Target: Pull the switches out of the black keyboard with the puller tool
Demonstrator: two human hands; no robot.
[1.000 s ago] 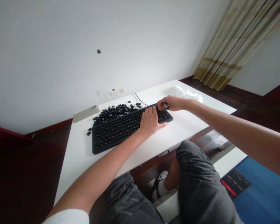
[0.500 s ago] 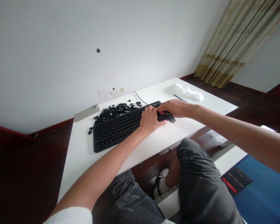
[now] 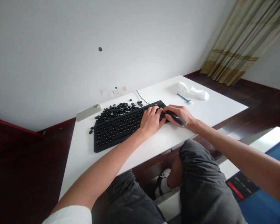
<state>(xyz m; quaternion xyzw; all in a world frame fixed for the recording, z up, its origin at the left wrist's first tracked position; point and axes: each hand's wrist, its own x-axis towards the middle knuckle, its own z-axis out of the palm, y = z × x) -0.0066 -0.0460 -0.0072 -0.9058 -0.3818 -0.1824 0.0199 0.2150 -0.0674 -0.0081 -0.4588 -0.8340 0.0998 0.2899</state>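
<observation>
A black keyboard point(image 3: 118, 130) with its keycaps off across most of it lies slantwise on the white table. My left hand point(image 3: 151, 120) rests on its right part, palm down with fingers stretched out, the thumb toward the other hand. At the keyboard's right end my right hand point(image 3: 180, 112) is closed around a black stick-like tool point(image 3: 177, 119), its rear end pointing down toward me. Fingers hide the tool's front end, and its exact kind I cannot make out. Behind the keyboard several loose black keycaps point(image 3: 116, 110) lie in a heap.
A phone point(image 3: 88, 112) lies at the table's point(image 3: 81, 149) back left. A blue-handled brush point(image 3: 184, 98) and a crumpled white plastic bag point(image 3: 194, 92) lie at the back right. The keyboard's cable point(image 3: 142, 98) runs toward the wall. Beneath the table edge are my knees point(image 3: 196, 155).
The black tool has swung so its rear end points toward me, and my right hand has turned around it. The brush now shows more fully. The view has shifted slightly.
</observation>
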